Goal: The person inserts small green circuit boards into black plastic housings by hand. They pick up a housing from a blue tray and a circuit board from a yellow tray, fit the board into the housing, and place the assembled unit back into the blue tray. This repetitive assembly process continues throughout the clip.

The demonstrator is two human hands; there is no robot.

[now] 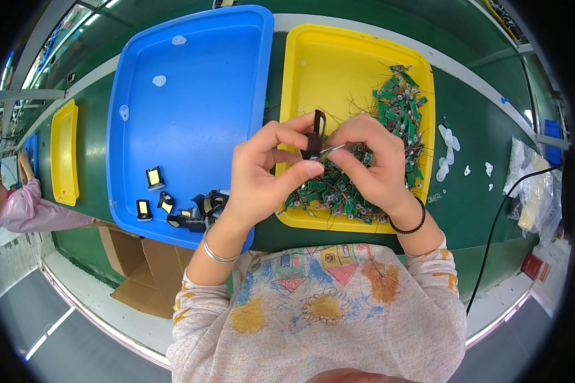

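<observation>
My left hand (265, 167) grips a small black plastic housing (315, 135) upright between thumb and fingers; a pale yellow patch shows on its upper part. Closed in a pinch against its lower end is my right hand (372, 159), with a thin silvery piece (333, 149) between thumb and forefinger. Whether that piece is a tool or part of the work, I cannot tell. Both hands are over the near left part of a yellow tray (319, 48), which holds a heap of small green circuit boards (399, 105) with thin wires.
A blue tray (191, 137) on the left holds several black housings (153, 177) and a few whitish pieces (179, 39). Right of the yellow tray lie translucent pieces (449, 139), a plastic bag (535, 191) and a black cable (494, 233). Far left, another person (41, 207) sits near another yellow tray (64, 153).
</observation>
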